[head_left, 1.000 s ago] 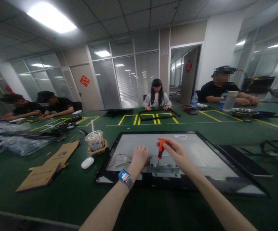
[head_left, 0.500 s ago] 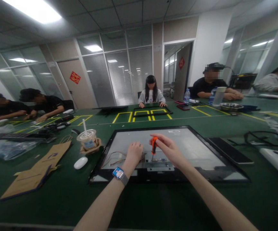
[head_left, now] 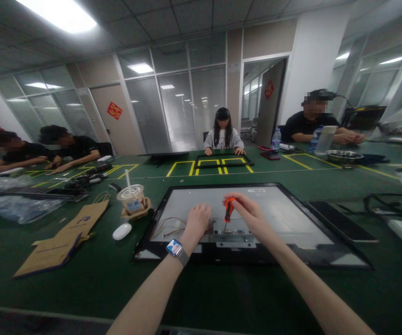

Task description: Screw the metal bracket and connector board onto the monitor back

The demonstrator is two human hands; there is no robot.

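Note:
My right hand point(head_left: 247, 211) grips an orange-and-black screwdriver point(head_left: 228, 211) by its handle. The shaft points down, slightly tilted, at a metal bracket with ports point(head_left: 235, 243); whether the tip meets a screw is too small to tell. Beneath lies a large display panel point(head_left: 287, 214), grey with a black frame, flat on the table. My left hand point(head_left: 198, 221), a watch at its wrist, rests on the panel just left of the bracket. Its fingers lie forward and apart, with the thumb side partly hidden. Thin wires point(head_left: 168, 224) run across the panel left of that hand.
On the green table point(head_left: 92, 298) stand a drink cup point(head_left: 132, 199), a white mouse point(head_left: 121, 231) and a paper bag point(head_left: 59, 239) to the left. A black phone-like slab point(head_left: 342, 221) and cables point(head_left: 378, 204) lie right. Across sits a person point(head_left: 223, 132) with hands on a black frame point(head_left: 201, 163).
The view has shifted a little, so the scene sits farther right in the picture. Both hands and the screwdriver keep nearly the same place over the panel.

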